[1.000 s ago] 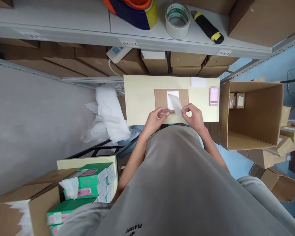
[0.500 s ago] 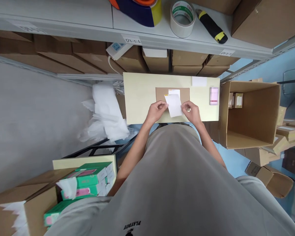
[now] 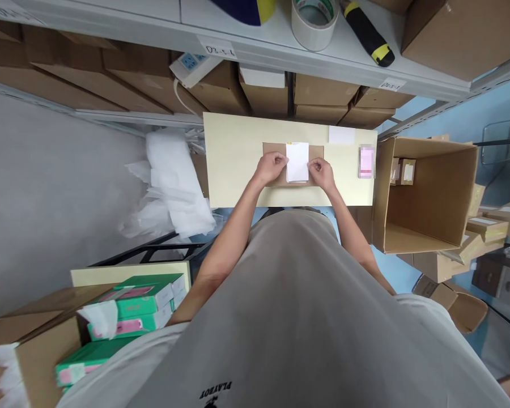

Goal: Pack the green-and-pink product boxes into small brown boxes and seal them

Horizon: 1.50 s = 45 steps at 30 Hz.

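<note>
A white label sheet (image 3: 297, 161) lies flat over a small brown cardboard parcel (image 3: 274, 182) on a pale yellow table top (image 3: 233, 164). My left hand (image 3: 272, 168) pinches the sheet's left edge with its fingers curled. At the right edge, my right hand (image 3: 321, 171) grips the same sheet, also curled. Both hands rest on the parcel.
A white slip (image 3: 341, 134) and a pink item (image 3: 366, 161) lie on the table's right side. An open cardboard box (image 3: 429, 192) stands to the right, white foam wrap (image 3: 170, 181) to the left. A tape roll (image 3: 314, 22) and utility knife (image 3: 368, 34) sit on the shelf. Green boxes (image 3: 140, 300) lie lower left.
The white sheet was tilted and lifted between my hands; now it is squared up and laid flat on the parcel. Both hands moved slightly forward and closer together.
</note>
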### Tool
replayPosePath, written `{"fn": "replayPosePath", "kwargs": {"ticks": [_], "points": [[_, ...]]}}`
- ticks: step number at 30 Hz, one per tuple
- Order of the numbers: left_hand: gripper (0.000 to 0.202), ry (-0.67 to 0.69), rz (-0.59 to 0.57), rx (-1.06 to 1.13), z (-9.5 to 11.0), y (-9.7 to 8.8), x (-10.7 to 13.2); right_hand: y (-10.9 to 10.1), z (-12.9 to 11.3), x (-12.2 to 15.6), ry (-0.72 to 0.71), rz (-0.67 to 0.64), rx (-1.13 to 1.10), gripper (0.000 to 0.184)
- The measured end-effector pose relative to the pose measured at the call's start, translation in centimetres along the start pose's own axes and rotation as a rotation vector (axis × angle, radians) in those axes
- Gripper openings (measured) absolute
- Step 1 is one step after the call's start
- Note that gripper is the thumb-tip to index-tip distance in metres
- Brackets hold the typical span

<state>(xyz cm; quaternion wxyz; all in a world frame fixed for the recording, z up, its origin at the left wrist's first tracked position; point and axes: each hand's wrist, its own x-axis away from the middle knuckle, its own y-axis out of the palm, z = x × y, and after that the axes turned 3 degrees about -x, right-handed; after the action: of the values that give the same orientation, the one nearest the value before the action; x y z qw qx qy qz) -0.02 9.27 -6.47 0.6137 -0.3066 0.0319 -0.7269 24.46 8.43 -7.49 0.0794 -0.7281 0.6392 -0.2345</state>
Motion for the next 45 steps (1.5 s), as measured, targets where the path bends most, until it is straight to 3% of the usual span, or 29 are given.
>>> {"fn": "replayPosePath", "kwargs": {"ticks": [17, 31, 45], "points": [[0.014, -0.011, 0.045, 0.041, -1.4, 1.4, -0.1, 0.6, 0.3, 0.7, -0.003, -0.001, 0.148, 0.016], [0.013, -0.047, 0.069, 0.033, -0.9, 1.7, -0.1, 1.0, 0.3, 0.7, 0.005, 0.010, 0.174, 0.015], [0.011, -0.024, 0.106, 0.008, -1.7, 2.2, -0.2, 1.3, 0.5, 1.2, -0.039, 0.024, 0.212, 0.016]]}}
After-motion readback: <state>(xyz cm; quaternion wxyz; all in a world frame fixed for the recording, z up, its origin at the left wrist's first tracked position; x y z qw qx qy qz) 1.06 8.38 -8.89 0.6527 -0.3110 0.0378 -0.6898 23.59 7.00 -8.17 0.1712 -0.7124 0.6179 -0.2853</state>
